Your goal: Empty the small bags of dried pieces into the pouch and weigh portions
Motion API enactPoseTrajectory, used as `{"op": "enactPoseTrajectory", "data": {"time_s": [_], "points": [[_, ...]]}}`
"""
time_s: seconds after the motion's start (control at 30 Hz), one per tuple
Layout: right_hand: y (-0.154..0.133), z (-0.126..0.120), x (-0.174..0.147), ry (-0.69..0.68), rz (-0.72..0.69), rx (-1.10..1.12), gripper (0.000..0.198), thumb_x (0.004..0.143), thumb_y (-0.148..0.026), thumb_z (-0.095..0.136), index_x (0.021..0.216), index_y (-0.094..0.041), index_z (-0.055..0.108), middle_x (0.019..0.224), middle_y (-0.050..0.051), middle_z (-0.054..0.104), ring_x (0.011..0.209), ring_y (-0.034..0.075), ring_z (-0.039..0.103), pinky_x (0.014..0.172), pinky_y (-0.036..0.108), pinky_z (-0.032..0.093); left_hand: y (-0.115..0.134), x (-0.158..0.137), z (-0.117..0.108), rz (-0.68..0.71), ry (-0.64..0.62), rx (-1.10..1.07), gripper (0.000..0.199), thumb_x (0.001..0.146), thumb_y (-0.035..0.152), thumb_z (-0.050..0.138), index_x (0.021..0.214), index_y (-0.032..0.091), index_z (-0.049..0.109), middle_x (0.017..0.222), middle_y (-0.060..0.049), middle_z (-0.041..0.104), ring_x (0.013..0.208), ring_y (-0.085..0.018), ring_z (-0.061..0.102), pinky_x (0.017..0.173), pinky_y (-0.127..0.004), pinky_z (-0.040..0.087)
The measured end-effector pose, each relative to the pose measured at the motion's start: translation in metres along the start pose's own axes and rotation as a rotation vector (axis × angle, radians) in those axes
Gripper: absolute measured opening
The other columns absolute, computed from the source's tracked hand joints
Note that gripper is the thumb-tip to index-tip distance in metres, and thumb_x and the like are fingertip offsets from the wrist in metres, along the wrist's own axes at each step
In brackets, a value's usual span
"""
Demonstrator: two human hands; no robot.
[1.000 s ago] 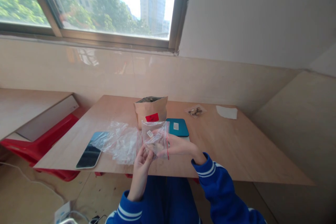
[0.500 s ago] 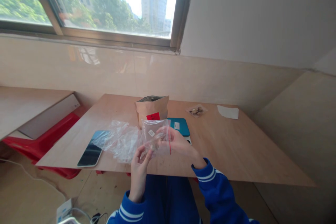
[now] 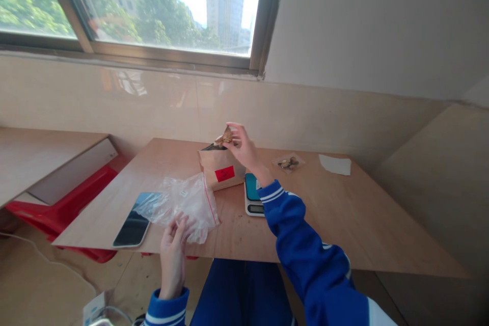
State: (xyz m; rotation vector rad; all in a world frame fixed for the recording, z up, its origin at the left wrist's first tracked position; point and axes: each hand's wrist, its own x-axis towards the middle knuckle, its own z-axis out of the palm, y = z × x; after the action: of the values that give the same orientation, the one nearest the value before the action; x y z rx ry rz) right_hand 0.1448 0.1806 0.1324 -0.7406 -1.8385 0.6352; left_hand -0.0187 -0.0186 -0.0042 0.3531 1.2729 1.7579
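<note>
Between the fingers of my right hand (image 3: pixel 244 152) are brown dried mushroom pieces (image 3: pixel 226 135), held right at the mouth of the brown paper bag (image 3: pixel 212 167). That bag stands upright with its top open and a red label on its front; its inside is mostly hidden. My left hand (image 3: pixel 173 244) pinches the lower edge of a clear zip bag (image 3: pixel 198 196) with a red seal strip. The zip bag lies over several other crumpled clear bags (image 3: pixel 162 198). Below my right wrist sits a kitchen scale (image 3: pixel 252 188) with a teal top, partly covered by the sleeve.
A phone (image 3: pixel 132 226) lies at the table's left, beside the plastic bags. Towards the back right are a clear packet of dried pieces (image 3: pixel 288 163) and a torn white paper (image 3: pixel 335 164). A red chair (image 3: pixel 76 204) stands left of the wooden table (image 3: pixel 344 219).
My right hand has come out of the zip bag and risen to the paper bag with the dried mushroom pieces. My left hand has moved left and down with the zip bag.
</note>
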Motion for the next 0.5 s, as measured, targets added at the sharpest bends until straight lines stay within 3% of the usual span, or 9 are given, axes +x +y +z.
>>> {"op": "enactPoseTrajectory", "data": {"time_s": [0.13,0.23,0.3,0.4,0.5], "points": [[0.009,0.005,0.0,-0.216,-0.154,-0.297,0.039,0.092,-0.017,0.047,0.131,-0.022,0.048,0.129,0.008,0.06,0.111,0.02,0.059,0.099,0.034,0.045,0.01,0.012,-0.014,0.067,0.055,0.082,0.051,0.069,0.038,0.075,0.112,0.017,0.06,0.107,-0.007,0.066,0.08,-0.014,0.067,0.066,-0.023,0.052],[0.014,0.004,-0.007,-0.285,-0.202,-0.491,0.025,0.097,-0.028,0.045,0.108,-0.016,0.064,0.11,0.011,0.067,0.108,0.023,0.059,0.1,0.037,0.042,0.017,0.029,-0.022,0.132,0.103,0.167,0.06,0.07,0.037,0.071,0.125,0.018,0.054,0.103,-0.006,0.065,0.079,-0.013,0.065,0.066,-0.023,0.052],[0.015,0.005,-0.009,-0.279,-0.216,-0.582,0.031,0.099,-0.031,0.042,0.093,-0.015,0.068,0.105,0.012,0.068,0.106,0.023,0.058,0.101,0.037,0.039,0.021,0.043,-0.025,0.18,0.092,0.288,0.071,0.073,0.039,0.068,0.138,0.022,0.044,0.101,-0.005,0.063,0.081,-0.015,0.064,0.068,-0.026,0.053],[0.011,0.009,-0.012,-0.222,-0.243,-0.562,0.038,0.101,-0.03,0.033,0.093,-0.016,0.068,0.11,0.01,0.066,0.106,0.02,0.058,0.1,0.035,0.038,0.026,0.058,-0.023,0.29,0.027,0.679,0.059,0.082,0.041,0.054,0.138,0.023,0.047,0.101,-0.008,0.058,0.092,-0.023,0.062,0.078,-0.042,0.055],[0.012,0.003,-0.016,-0.065,-0.257,-0.441,0.038,0.102,-0.03,0.029,0.105,-0.018,0.065,0.112,0.009,0.064,0.11,0.018,0.056,0.099,0.033,0.038,0.027,0.061,-0.014,0.515,0.131,1.167,0.042,0.089,0.039,0.044,0.119,0.019,0.066,0.121,-0.017,0.052,0.121,-0.035,0.048,0.1,-0.059,0.039]]}}
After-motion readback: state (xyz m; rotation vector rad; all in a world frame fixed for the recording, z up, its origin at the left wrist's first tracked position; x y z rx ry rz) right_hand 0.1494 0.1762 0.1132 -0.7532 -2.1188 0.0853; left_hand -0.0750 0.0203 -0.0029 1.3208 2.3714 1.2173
